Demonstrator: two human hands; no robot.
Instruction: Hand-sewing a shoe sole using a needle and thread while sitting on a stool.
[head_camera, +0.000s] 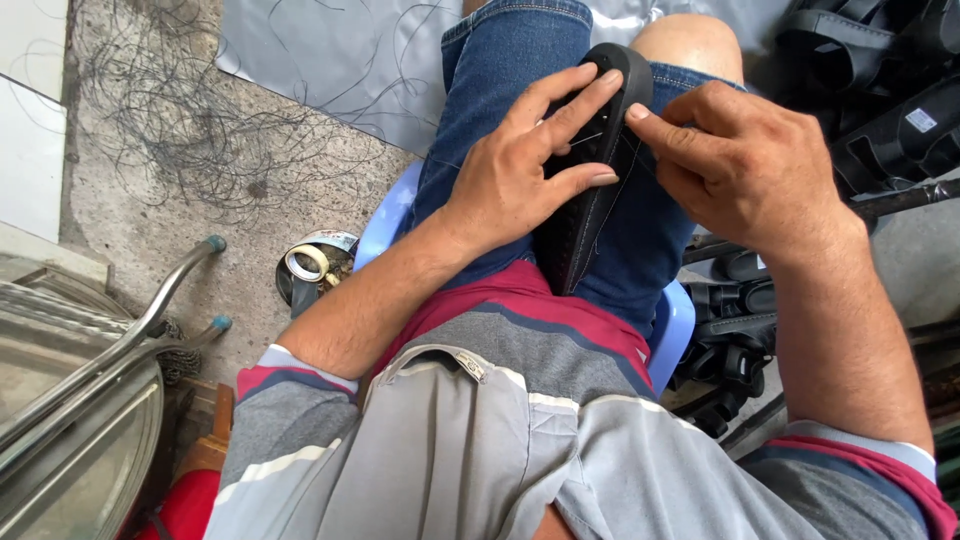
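Gripping the black sandal sole on the lap, the left hand is steadying it while the right hand is pinching a thin thread.

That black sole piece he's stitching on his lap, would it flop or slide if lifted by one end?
The black sole piece probably stays fairly stiff: it spans the lap without sagging under the left hand. Likely light. Its matte surface suggests little slipping.
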